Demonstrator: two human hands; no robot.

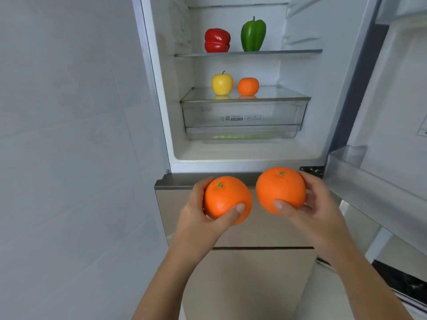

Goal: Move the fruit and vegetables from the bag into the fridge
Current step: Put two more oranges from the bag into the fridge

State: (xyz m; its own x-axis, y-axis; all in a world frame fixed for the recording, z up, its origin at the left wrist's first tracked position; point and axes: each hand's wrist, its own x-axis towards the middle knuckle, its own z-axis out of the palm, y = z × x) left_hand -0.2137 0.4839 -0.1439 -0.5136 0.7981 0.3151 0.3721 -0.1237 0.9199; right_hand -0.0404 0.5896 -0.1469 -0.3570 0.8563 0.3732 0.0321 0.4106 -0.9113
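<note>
My left hand (198,213) grips an orange (225,197), thumb curled across its front. My right hand (314,204) grips a second, slightly larger orange (280,188). Both oranges are held side by side just below the open fridge compartment (242,155). Inside, a red pepper (217,40) and a green pepper (253,34) stand on the upper glass shelf (288,52). A yellow apple (222,83) and a small orange (248,86) sit on the lower shelf (277,94). The bag is out of sight.
The fridge door (397,112) stands open to the right, its clear door bin (369,181) jutting toward my right hand. A transparent drawer (242,116) lies under the lower shelf. A white tiled wall (69,135) fills the left. Closed lower fridge drawers (254,273) are below.
</note>
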